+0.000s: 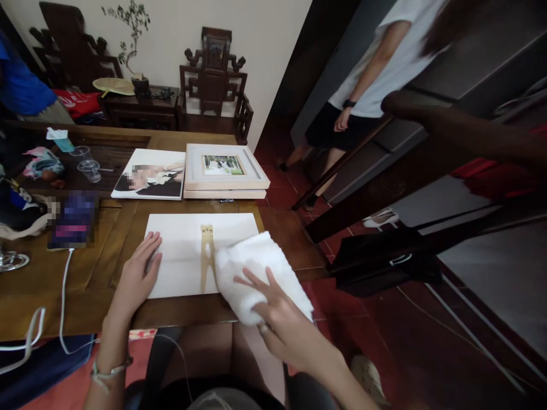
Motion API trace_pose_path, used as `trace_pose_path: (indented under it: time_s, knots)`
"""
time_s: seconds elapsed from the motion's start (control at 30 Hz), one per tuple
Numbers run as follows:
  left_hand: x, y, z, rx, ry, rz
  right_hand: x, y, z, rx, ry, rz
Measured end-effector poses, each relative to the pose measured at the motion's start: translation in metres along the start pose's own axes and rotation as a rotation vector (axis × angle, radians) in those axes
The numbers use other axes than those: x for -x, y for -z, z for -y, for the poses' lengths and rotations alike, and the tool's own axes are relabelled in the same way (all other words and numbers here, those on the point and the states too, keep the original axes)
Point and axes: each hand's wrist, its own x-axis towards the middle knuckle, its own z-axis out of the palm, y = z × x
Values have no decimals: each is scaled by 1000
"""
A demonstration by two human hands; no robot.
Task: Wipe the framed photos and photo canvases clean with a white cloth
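A white panel (175,259), like the back of a picture frame, lies flat on the wooden table in front of me. Down its middle runs a flat gold-coloured stand leg (207,256) with a slot in it. My left hand (143,273) rests on the panel's left edge, fingers stretched out. In my right hand (273,310) is a folded white towel (260,262), pressed over the panel's right side and hanging past the table edge. The towel hides the panel's lower right corner.
Behind the panel are a photo print (150,185) and stacked picture frames (226,182). Plastic cups (89,169), a tissue pack (60,139) and a white cable (64,302) lie to the left. A person in a white shirt (387,74) stands at right, near a dark wooden chair (363,199).
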Motion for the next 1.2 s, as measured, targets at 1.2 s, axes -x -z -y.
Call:
trace_pose_path:
  time_s: [1.2]
  knots:
    - [2, -1, -3, 14, 16, -8, -26, 18, -31, -53, 6, -14]
